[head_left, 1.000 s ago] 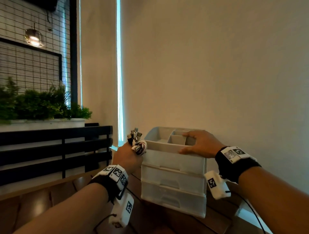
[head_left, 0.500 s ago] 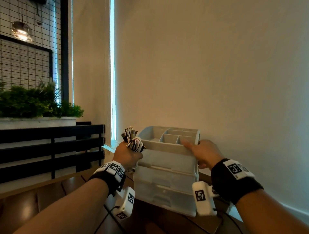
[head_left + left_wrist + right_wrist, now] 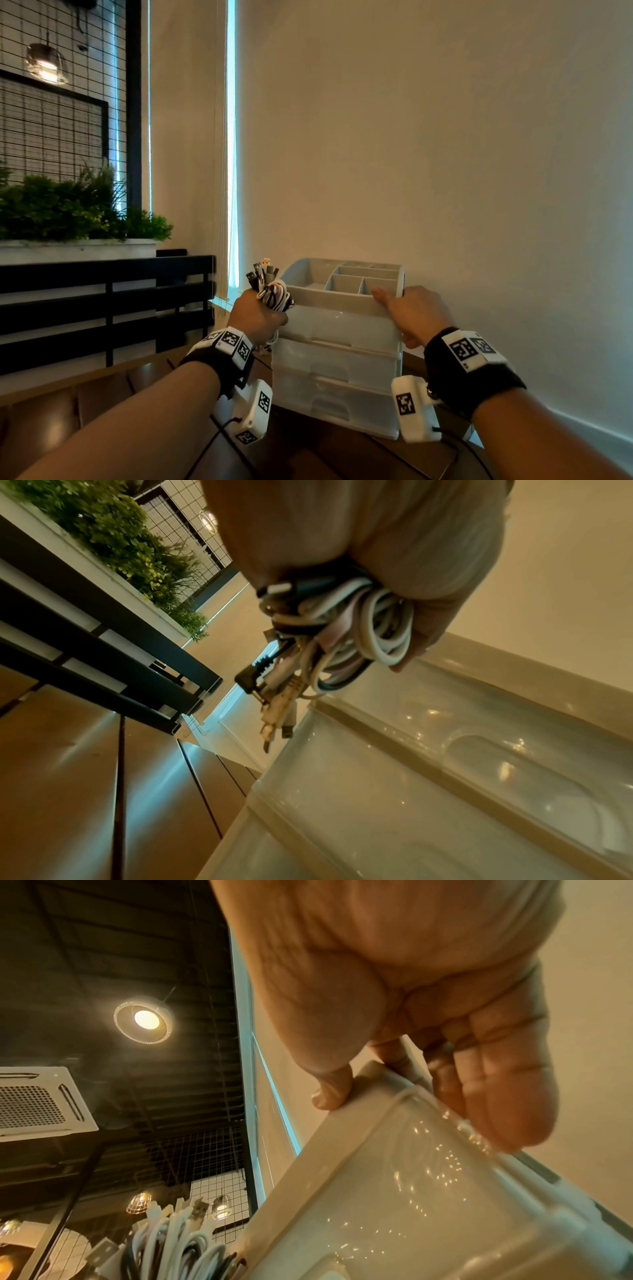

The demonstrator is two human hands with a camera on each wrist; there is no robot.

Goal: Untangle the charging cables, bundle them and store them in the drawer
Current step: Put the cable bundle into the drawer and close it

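At the far left a planter of green plants (image 3: 78, 209) sits above a dark slatted rail, well apart from the work. Next, the left hand (image 3: 255, 318) is clenched round a bundle of cables (image 3: 274, 291), black and white loops with the plugs sticking up, held just beside the top left corner of the drawer unit (image 3: 337, 346). That unit stands on the wooden table (image 3: 68, 777), with a divided tray on top and its drawers, as far as the views show, all closed. The right hand (image 3: 411, 313) grasps the unit's top right corner, thumb on the front rim and fingers down the side. So untangling and bundling look done; opening a drawer and putting the bundle inside are left.
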